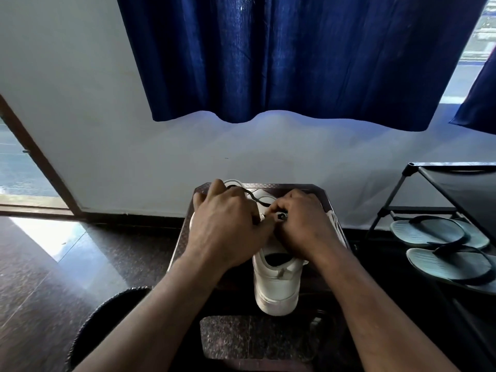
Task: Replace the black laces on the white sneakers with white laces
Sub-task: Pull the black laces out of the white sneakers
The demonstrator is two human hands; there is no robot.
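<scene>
A white sneaker [276, 285] stands on a small dark table [182, 237], heel toward me. Both hands cover its lacing area. My left hand [225, 224] lies over the shoe's left side, fingers curled, thumb and fingertips meeting at the eyelets. My right hand [303, 224] pinches the black lace [252, 196] near the middle of the shoe. A loop of that lace curves out past my left hand's knuckles. Part of a second white sneaker [233, 182] shows behind my left hand. White laces [335, 224] lie at the table's right edge.
A black shoe rack [429, 189] stands at the right, with a pair of grey flip-flops [440, 245] on its low shelf. A blue curtain [295, 57] hangs on the wall ahead. A dark round stool [107, 312] is at lower left on the polished floor.
</scene>
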